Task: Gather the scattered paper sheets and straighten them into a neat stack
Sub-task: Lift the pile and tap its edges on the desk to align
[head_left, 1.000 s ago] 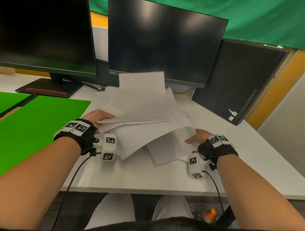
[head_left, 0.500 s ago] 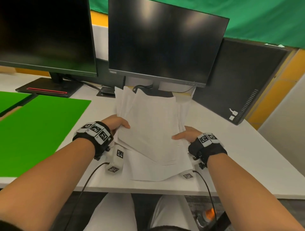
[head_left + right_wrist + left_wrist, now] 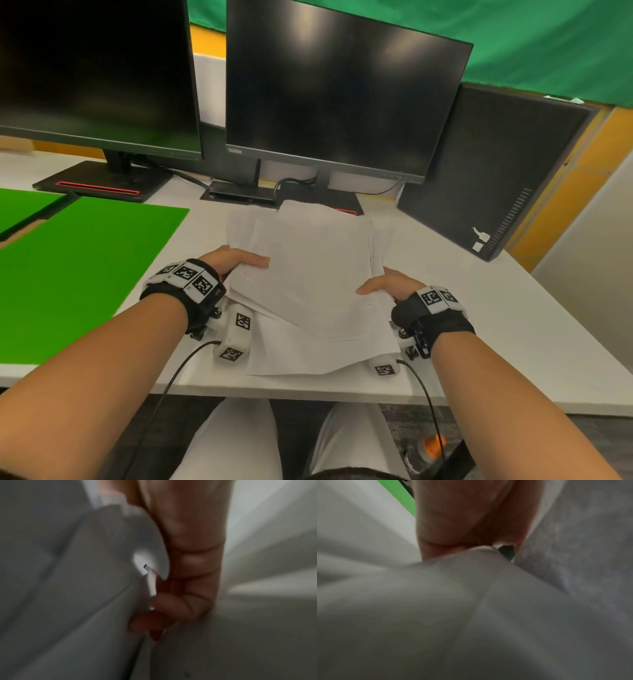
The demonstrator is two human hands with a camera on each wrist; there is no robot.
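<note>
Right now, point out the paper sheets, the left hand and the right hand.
paper sheets (image 3: pixel 318 274), head view, middle of the top sheet.
left hand (image 3: pixel 229 262), head view, back of the hand.
right hand (image 3: pixel 394 286), head view, back of the hand.

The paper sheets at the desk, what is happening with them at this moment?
A person seated at a white desk holds a loose bundle of paper sheets between both hands. The left hand grips the left edge and the right hand grips the right edge. The sheets are gathered but still fanned out, with corners sticking out at different angles, so the stack is not yet neat. Two dark monitors stand behind.
</note>
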